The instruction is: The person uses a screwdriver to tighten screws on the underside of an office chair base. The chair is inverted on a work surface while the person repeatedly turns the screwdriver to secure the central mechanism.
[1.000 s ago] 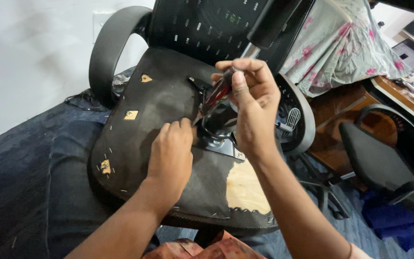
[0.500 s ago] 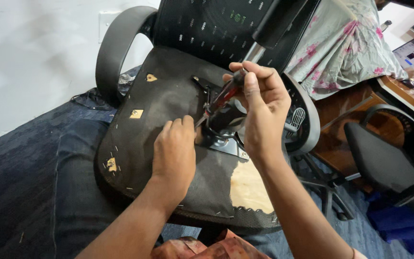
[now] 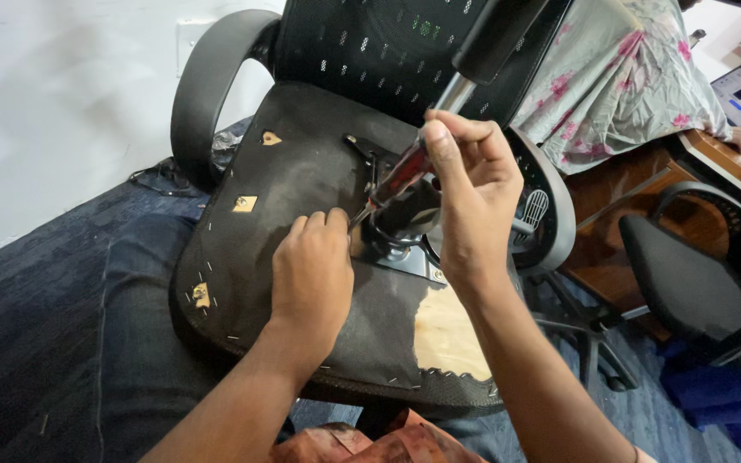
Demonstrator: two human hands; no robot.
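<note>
Overturned office chair's seat underside (image 3: 302,171) fills the view; right hand (image 3: 469,193) grips a red-handled screwdriver (image 3: 396,180), slanting down-left, tip by left hand (image 3: 310,274) fingertips resting flat on the fabric

An overturned office chair seat (image 3: 302,180) lies in front of you, its underside up. Your left hand (image 3: 310,279) rests flat on that seat, near its middle. Just right of it, your right hand (image 3: 469,201) grips a screwdriver (image 3: 396,178), the tip meeting the metal plate (image 3: 396,257) on the seat. An armrest (image 3: 207,86) curves behind the seat to the left; a second chair (image 3: 696,291) stands well to its right.
</note>
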